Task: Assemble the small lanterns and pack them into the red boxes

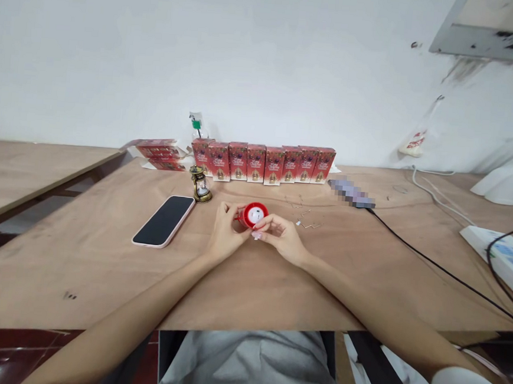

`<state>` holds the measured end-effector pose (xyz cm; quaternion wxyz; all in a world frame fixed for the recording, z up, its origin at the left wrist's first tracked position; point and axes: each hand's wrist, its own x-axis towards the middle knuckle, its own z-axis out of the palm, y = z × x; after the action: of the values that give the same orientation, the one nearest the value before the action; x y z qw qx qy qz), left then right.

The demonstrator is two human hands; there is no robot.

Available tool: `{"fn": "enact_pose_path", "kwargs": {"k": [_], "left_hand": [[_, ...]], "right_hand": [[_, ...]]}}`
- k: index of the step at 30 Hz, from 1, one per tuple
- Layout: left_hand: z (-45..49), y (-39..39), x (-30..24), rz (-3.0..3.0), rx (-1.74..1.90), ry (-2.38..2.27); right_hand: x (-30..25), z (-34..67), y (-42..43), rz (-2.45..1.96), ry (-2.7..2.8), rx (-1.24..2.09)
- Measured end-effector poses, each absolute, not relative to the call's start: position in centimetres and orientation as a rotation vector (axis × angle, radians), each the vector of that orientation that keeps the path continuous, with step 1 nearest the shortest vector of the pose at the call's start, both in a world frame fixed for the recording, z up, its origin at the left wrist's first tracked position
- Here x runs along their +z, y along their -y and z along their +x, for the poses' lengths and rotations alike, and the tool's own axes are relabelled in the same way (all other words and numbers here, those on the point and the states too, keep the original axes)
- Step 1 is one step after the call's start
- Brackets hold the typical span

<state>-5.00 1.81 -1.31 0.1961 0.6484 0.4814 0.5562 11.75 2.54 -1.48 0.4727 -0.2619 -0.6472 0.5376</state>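
**Both hands closed on a small red lantern, mid-table**

Held between the two hands, just above the wooden table [275, 288], near its middle: a small red lantern [255, 214], tipped so that a round red face with a white centre points back toward the camera. Long axis running roughly near-to-far, away from the body. Left hand [225, 232] curled around the left side, fingers bent in a grasp on the body. Right hand [282, 234] pinching from the right, fingertips [259, 223] pressed on the near rim. Both equally close, meeting at the piece from opposite sides.

Further left, lying flat: a pink-edged phone [164, 221], screen dark. Just beyond it, standing upright: a small bronze lantern [201, 184]. At the far edge, against the wall: a row of red boxes [263, 163]. To the right of the hands, small bent wire pieces [305, 222], loose on the table. Farther right, a black cable [432, 265] trailing toward the near right corner.
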Motion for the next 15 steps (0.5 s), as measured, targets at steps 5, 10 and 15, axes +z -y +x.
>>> {"fn": "enact_pose_path", "kwargs": {"k": [5,10,15], "left_hand": [[-5.3,-2.0,-1.2,1.968,1.615,-1.429],[-5.3,-2.0,-1.8,2.090,1.549,-1.348],[-4.6,-1.6,-2.5,2.241,1.512,-1.381]], "right_hand": [[-1.1,11.6,-2.0,-0.676,1.653,1.108],[-0.5,11.4,-1.7,-0.721,1.351,0.947],[-0.7,10.7,-0.8,-0.638,1.203,1.057]]}}
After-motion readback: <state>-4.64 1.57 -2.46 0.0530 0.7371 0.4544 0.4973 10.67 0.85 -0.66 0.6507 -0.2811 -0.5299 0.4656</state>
